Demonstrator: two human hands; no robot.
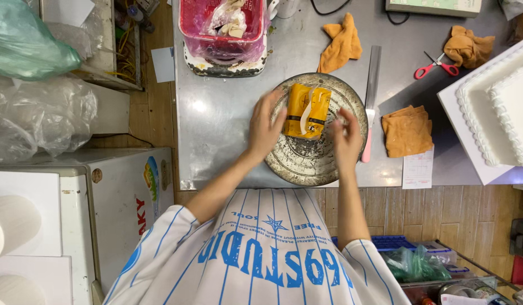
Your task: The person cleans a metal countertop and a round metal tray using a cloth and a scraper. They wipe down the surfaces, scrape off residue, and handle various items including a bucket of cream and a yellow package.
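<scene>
My left hand (265, 129) lies against the left edge of the yellow packet (306, 111), fingers curved loosely round its side and touching it; I would call that a steadying hold rather than a firm grip. My right hand (347, 137) is just beside the packet's lower right corner, fingers spread and half curled, holding nothing that I can see. Whether a fingertip touches the wrapper I cannot tell.

The packet lies flat on the round metal turntable (312, 164), toward its far half. A pale strip runs across its face and a dark band crosses it lower down. I judge that it remains sealed: no contents show and no torn edge is visible. The opening appears not yet begun, or barely so.

The turntable sits on the steel counter (216, 113). To its right lies a long palette knife (370, 96) with a pink handle, untouched. Further right are a folded orange cloth (407, 131), red-handled scissors (436, 65), also unused, and a white iced square cake (501, 107) on its board. Beyond the turntable stand a pink basket (222, 28) and another crumpled orange cloth (341, 42).
</scene>
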